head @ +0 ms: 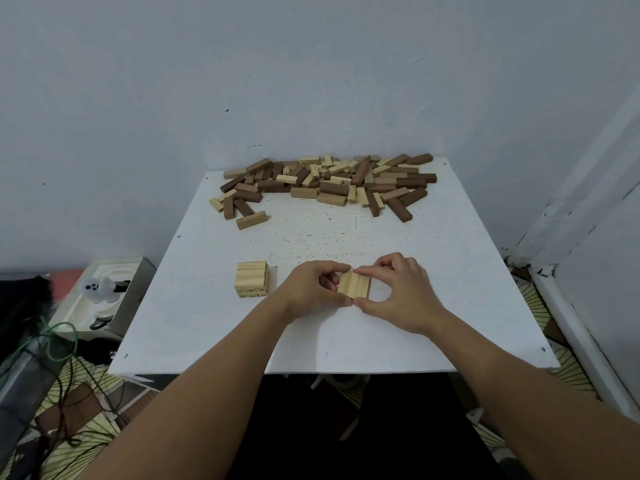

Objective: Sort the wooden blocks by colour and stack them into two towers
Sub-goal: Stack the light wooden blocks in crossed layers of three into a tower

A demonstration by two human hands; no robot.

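Hands, our left hand (317,287) and right hand (398,292), pinch a row of pale blocks (354,285) right of the pale stack (252,279); light, stiff, best squeezed at the ends.

Tabletop (450,271): white painted board, matt, speckled and scuffed in the middle. Pile of blocks (325,183): bare wood, matt, pale and dark brown mixed, grain faint. Small stack (252,279): pale wood, smooth, unvarnished look. Row of pale blocks (354,285) between the hands: same light wood, visible grain lines. Wall (311,81): painted plaster, matt, slightly rough, chipped at right corner. Green cable (59,341): glossy plastic sheath. Floor mat (86,403): patterned, material unclear.
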